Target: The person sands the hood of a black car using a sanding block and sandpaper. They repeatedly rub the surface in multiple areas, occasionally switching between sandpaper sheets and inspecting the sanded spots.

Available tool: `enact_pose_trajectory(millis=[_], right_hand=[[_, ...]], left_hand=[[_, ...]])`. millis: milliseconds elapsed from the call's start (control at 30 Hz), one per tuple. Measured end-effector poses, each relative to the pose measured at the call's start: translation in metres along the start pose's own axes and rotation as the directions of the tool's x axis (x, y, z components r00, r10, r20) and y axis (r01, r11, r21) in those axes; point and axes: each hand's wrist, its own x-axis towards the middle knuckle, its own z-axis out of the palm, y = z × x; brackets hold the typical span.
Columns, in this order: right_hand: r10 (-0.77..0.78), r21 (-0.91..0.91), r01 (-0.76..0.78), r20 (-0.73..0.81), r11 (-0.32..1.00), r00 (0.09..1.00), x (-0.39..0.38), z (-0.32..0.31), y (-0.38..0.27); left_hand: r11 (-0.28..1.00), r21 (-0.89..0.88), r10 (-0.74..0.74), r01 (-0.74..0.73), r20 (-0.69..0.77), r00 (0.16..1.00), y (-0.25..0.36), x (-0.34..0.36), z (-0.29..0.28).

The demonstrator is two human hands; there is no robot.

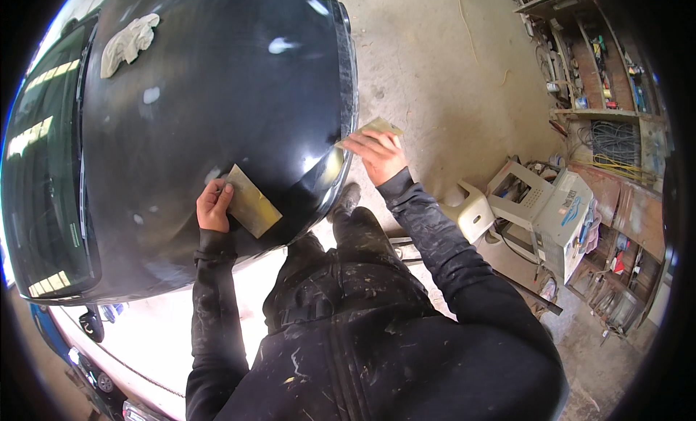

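Note:
My left hand (214, 206) grips a flat rectangular filler plate (254, 202) by one edge, thumb on top. Yellowish paste is smeared over that plate, which is above the dark car hood (217, 95). At the hood's front edge, my right hand (378, 157) is closed round a thin, pale filler spreader (380, 125), fingers across its face. Just beside this hand, a yellowish patch (332, 166) shows on the hood's rim. Whether the spreader touches the panel I cannot tell.
A crumpled pale cloth (130, 44) lies on the hood near the windshield (51, 160). Several light spots mark the paint. On the right are a cream plastic stool (470, 212), a boxy grey machine (554, 214) and wooden shelves (602, 116) with tools and coiled cable.

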Motion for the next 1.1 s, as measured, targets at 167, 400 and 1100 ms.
enact_pose_trajectory(millis=[167,400,1100], right_hand=[[-0.143,-0.116,0.14,-0.021,0.983,0.989,0.002,0.013,-0.003],[-0.078,-0.079,0.074,-0.041,0.994,0.996,-0.011,0.042,0.0],[0.06,-0.026,-0.065,-0.15,0.998,0.987,-0.029,0.037,0.001]], left_hand=[[1.0,-0.006,-0.016,0.016,0.004,1.0,0.001,-0.001,0.0],[1.0,0.023,0.008,-0.008,0.0,1.0,-0.001,0.0,-0.001],[0.999,0.031,0.036,-0.036,-0.012,0.999,-0.007,0.004,-0.003]])
